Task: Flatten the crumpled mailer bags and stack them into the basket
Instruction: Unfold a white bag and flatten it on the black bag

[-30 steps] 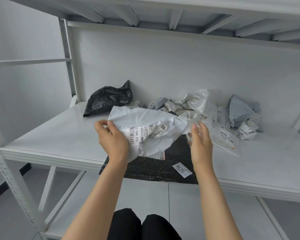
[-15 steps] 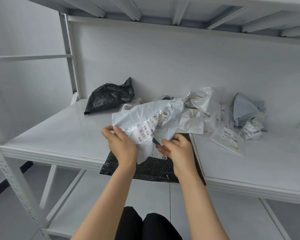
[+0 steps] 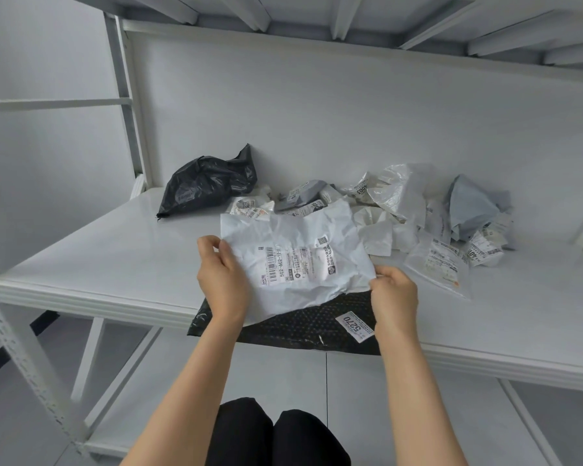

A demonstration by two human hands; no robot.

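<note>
1. White shelf board [image 3: 98,260] at working height, with a pale wall behind and the ribs of a higher shelf overhead. No basket is in view.
2. Left hand [image 3: 221,277] pinches the left edge of the white mailer [image 3: 297,264], thumb on the label face and fingers behind. Right hand [image 3: 392,295] is curled round its lower right corner.
3. My reading of the hold: the hands draw apart, so the mailer is stretched between them to pull out its creases. The label side faces me. Creases show along the top and the lower edge, so I judge the flattening part done.
4. Under both hands lies a black padded mailer [image 3: 300,326], flat, its near edge overhanging the front of the board. It may be the start of a flat pile or a pad to press on; I cannot tell which.
5. Beyond the right hand, against the wall, sits a heap of crumpled mailers [image 3: 401,200]. Beyond the left hand is a crumpled black bag [image 3: 209,183], just beside the heap's end.
6. Below the wrists are a lower shelf and grey floor.
</note>
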